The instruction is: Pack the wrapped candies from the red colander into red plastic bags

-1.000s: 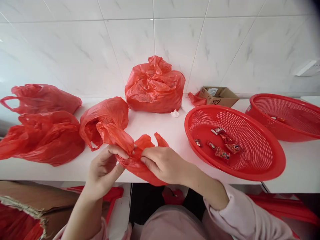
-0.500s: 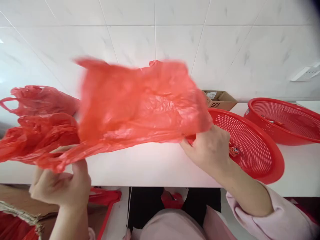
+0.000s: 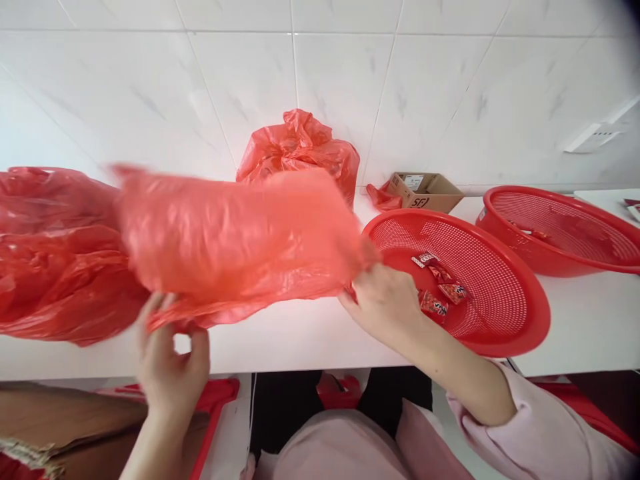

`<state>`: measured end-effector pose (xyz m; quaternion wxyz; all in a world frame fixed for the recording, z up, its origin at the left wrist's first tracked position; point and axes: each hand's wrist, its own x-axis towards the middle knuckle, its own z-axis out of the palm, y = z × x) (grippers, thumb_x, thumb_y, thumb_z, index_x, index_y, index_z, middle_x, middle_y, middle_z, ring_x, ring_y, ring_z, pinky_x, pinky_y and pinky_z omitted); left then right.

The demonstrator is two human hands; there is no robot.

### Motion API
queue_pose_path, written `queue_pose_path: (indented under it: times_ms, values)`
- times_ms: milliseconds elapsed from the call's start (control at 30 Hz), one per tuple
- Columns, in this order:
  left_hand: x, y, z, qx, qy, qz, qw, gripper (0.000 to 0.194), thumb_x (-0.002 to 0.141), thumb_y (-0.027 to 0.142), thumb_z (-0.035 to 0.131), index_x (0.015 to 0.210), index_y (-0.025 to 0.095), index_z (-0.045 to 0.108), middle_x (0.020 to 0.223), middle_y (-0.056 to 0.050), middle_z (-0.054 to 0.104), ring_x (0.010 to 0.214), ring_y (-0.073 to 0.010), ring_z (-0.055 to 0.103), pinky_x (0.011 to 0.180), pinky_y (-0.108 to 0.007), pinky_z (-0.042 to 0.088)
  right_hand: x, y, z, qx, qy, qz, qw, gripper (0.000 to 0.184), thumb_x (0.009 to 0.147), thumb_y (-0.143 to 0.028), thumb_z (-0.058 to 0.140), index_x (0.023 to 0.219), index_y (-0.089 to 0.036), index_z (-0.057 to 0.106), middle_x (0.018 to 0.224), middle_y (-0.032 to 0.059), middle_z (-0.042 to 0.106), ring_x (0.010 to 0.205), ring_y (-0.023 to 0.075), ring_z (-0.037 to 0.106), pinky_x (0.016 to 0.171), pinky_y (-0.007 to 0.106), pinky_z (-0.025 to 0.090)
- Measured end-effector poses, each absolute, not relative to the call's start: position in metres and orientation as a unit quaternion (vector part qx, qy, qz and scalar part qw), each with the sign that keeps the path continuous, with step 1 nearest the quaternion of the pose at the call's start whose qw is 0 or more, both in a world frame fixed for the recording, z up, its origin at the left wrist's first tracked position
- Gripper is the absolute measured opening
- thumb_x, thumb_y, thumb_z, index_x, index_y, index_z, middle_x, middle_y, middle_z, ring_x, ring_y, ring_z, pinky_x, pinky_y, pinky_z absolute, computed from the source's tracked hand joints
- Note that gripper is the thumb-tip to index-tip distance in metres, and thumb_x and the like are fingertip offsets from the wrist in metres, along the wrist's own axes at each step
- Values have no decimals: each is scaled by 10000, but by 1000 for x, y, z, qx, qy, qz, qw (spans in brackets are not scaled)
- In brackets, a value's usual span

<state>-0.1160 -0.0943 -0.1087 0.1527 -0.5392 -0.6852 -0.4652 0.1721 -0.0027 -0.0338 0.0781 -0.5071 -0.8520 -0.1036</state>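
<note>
Clamped on thin red plastic, the left hand's (image 3: 170,377) grip pinches the held bag (image 3: 240,243) at its lower left, while the right hand (image 3: 387,300) has its fingers closed on the lower right. The held bag is raised above the counter (image 3: 300,347), between its front and back edges; it is limp, wrinkled and spread into a loose oblong, its outline blurred. Behind it, by the back edge, a bulging bag (image 3: 300,150), red and gathered at the top, is partly covered. To the left sit crumpled bags (image 3: 55,287) of glossy, creased red film. On the right, a round, perforated plastic basket (image 3: 493,267) holds shiny packets (image 3: 433,307) with dark and white print. Beyond its right side, nearer the back edge, a second basket (image 3: 510,247) contains small pieces too indistinct to name. An open cardboard box (image 3: 435,197), printed "SF", sits behind the first basket, red plastic (image 3: 384,197) beside it.
</note>
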Motion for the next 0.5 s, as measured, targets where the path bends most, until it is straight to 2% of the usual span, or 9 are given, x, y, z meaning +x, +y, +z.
queue_pose_path:
  times_ms: [67, 100, 167, 233, 300, 367, 400, 467, 500]
  values:
    - [-118, -96, -126, -577, -717, -386, 70, 102, 838, 251, 507, 840, 167, 565, 1186, -131, 628, 857, -222, 654, 766, -383, 546, 176, 0, -41, -469, -882, -41, 11, 319, 947, -397, 511, 876, -161, 714, 830, 116, 720, 700, 251, 691, 576, 314, 467]
    - [-119, -96, -135, -586, -728, -355, 29, 144, 851, 267, 492, 894, 167, 586, 1161, -118, 641, 691, -166, 625, 644, -330, 533, 178, 2, -43, -448, -894, -15, 0, 281, 938, -391, 537, 942, -175, 717, 913, 107, 733, 730, 249, 701, 593, 318, 486]
    - [-119, -97, -152, -577, -746, -330, -47, 313, 861, 302, 487, 1129, 182, 594, 1182, -101, 632, 579, -122, 575, 535, -278, 492, 180, 6, -45, -430, -902, 21, 26, 300, 939, -383, 551, 1153, -217, 678, 1147, 96, 708, 859, 254, 713, 671, 338, 530]
    - [-118, -98, -161, -559, -756, -333, -78, 457, 862, 340, 492, 1293, 198, 547, 1178, -99, 627, 621, -140, 606, 541, -276, 501, 181, 9, -43, -432, -898, 57, 60, 390, 949, -375, 539, 1307, -234, 605, 1316, 92, 635, 995, 266, 697, 785, 374, 553]
    - [-119, -102, -162, -563, -752, -324, -114, 464, 870, 364, 497, 1304, 217, 571, 1238, -111, 602, 703, -169, 648, 528, -276, 507, 181, 11, -39, -417, -899, 114, 64, 416, 949, -365, 544, 1338, -227, 593, 1361, 82, 608, 1103, 273, 661, 909, 405, 534]
    - [-124, -109, -157, -592, -727, -308, -162, 366, 877, 375, 514, 1185, 243, 660, 1372, -113, 530, 924, -231, 679, 551, -272, 533, 186, 10, -32, -377, -907, 180, 53, 404, 943, -365, 556, 1322, -236, 612, 1339, 59, 629, 1152, 259, 638, 983, 407, 505]
    - [-129, -114, -153, -607, -710, -305, -185, 301, 880, 374, 526, 1094, 250, 696, 1431, -100, 488, 1080, -270, 647, 612, -282, 562, 190, 10, -27, -359, -909, 206, 51, 394, 943, -372, 557, 1313, -250, 620, 1324, 42, 640, 1158, 243, 636, 999, 395, 498]
    - [-138, -125, -140, -618, -680, -330, -216, 201, 891, 359, 542, 914, 242, 704, 1492, -63, 442, 1316, -316, 502, 812, -342, 584, 202, 13, -16, -347, -909, 222, 60, 379, 945, -401, 548, 1292, -276, 634, 1302, 14, 655, 1152, 218, 638, 1005, 369, 495]
    - [-141, -129, -131, -609, -669, -360, -226, 178, 900, 345, 544, 853, 235, 675, 1501, -47, 439, 1365, -316, 454, 909, -384, 563, 209, 17, -10, -355, -908, 210, 71, 379, 944, -424, 540, 1282, -285, 640, 1299, 6, 656, 1154, 215, 635, 1004, 363, 494]
